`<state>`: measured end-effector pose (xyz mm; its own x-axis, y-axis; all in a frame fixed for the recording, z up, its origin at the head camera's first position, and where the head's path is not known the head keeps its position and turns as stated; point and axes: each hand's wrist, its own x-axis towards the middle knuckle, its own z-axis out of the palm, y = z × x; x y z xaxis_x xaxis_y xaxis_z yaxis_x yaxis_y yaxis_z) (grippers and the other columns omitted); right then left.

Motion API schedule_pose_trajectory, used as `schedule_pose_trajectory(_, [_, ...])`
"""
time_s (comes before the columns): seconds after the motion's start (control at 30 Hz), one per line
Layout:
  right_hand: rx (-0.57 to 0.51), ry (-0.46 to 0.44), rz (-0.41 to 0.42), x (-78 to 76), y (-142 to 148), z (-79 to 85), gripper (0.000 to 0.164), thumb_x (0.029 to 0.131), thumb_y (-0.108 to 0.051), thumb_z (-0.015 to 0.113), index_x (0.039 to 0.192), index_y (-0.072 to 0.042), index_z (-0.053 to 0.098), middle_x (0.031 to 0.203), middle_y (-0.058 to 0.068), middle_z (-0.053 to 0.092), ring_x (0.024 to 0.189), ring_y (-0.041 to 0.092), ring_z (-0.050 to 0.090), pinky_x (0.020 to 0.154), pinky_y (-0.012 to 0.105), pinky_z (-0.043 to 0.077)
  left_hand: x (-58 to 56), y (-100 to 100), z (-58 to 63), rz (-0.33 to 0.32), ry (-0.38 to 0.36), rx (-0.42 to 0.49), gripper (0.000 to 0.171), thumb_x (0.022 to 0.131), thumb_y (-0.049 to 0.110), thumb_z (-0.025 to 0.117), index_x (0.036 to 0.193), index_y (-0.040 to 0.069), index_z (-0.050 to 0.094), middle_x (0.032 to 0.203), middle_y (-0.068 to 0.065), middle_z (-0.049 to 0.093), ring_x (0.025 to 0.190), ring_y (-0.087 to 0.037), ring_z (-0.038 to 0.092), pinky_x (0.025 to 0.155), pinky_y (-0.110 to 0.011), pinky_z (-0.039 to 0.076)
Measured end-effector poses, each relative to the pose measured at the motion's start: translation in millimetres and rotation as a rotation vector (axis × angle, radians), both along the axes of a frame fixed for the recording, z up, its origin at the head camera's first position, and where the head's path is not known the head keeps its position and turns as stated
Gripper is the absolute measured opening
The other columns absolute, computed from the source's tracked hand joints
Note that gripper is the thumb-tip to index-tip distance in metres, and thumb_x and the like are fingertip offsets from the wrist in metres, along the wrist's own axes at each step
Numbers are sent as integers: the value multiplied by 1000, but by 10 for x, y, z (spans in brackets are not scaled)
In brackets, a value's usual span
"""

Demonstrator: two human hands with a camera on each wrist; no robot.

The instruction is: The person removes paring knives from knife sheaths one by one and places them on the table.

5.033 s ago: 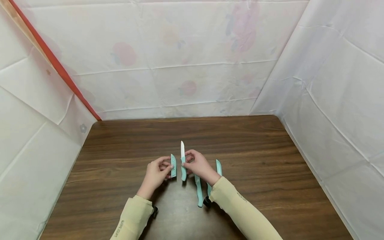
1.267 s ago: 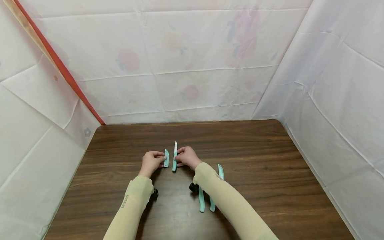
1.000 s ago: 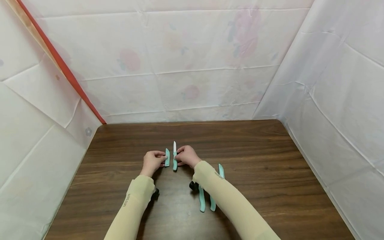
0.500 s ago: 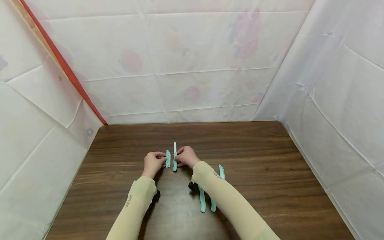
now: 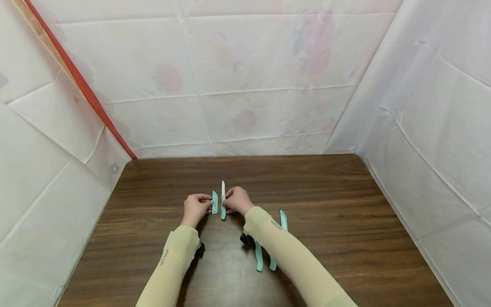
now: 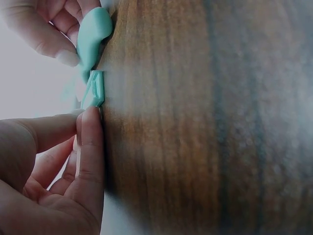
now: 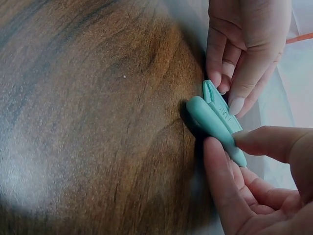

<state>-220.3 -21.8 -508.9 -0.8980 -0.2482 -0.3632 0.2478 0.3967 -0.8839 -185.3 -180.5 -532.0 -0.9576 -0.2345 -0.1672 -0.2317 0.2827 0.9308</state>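
Note:
My left hand (image 5: 195,210) pinches a mint-green knife sheath (image 5: 215,202) between thumb and fingers. Just to its right, my right hand (image 5: 238,200) pinches the mint handle of a small paring knife (image 5: 223,209), whose white blade points away from me, uncovered. Sheath and knife stand side by side with a narrow gap in the head view. From the left wrist, the open end of the sheath (image 6: 93,89) shows below the knife's rounded handle (image 6: 93,34). In the right wrist view the knife handle (image 7: 215,125) overlaps the patterned sheath (image 7: 222,107).
Two more mint-handled pieces lie under my right forearm: a knife handle (image 5: 258,258) and another handle (image 5: 272,263), with a sheath tip (image 5: 283,218) showing beyond the sleeve. The wooden table (image 5: 326,183) meets white cloth walls (image 5: 245,85) at the back and sides.
Compared with five seconds ago, both hands hold the sheath and knife farther from me and slightly left. Over the last second the sheath has turned its patterned face up; the hands barely shift.

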Motion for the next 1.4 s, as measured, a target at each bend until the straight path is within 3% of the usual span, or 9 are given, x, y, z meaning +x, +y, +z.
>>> schedule_pose_trajectory(0.6, [108,120,13,17,-34,-50,21,80,2,68,99,5,63,80,7,61,53,16,64,51,29,56,-6,-2,1,2,-4,5,15,86,-2,68,100,-6,70,82,-14,67,63,-17,64,59,-30,57])
schedule_pose_trajectory(1.4, [73,93,-4,51,-16,-44,23,84,0,69,106,6,62,85,9,61,60,23,66,52,31,56,3,-11,-11,14,-11,41,15,85,-3,68,100,-7,69,83,-16,67,63,-18,65,58,-29,57])
